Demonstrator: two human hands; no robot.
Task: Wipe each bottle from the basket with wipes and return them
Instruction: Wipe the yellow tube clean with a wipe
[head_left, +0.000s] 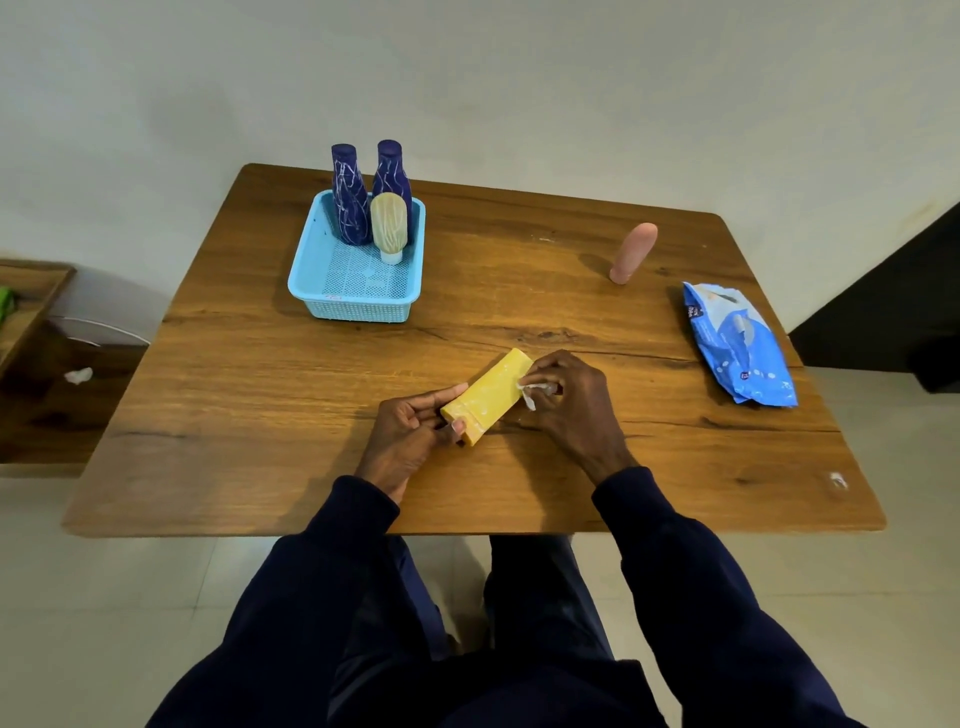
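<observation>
A yellow bottle (488, 397) was held slantwise low over the table (260, 415), between the two hands. Its capped end was turned toward the left hand and its other end toward the right. The capped end was gripped by the left hand (410, 431), with the thumb laid along the upper side and the fingers curled round beneath. A small white wipe (532, 392) was pinched in the curled fingers of the right hand (571, 400) and pressed against the bottle's far end. Whether the bottle rested on the table could not be told, and no print on its face could be made out.

Beyond the left hand, a blue basket (358, 306) was set on the table. In its far end two dark blue bottles (349, 197) with pale streaks were stood upright side by side. A cream bottle (388, 223) was stood cap down just in front of them.

Beyond the right hand and out to its right, a pink bottle (632, 252) was stood upright alone, well apart from the basket. Further right of that hand, a blue wipes pack (737, 343) was laid flat near the table's edge. White print was carried on it, but it was too small to be read.

Far to the left of the left hand, off the table, a crumpled white scrap (79, 375) was seen on a dark lower surface. Both forearms were covered by dark blue sleeves (670, 545).
</observation>
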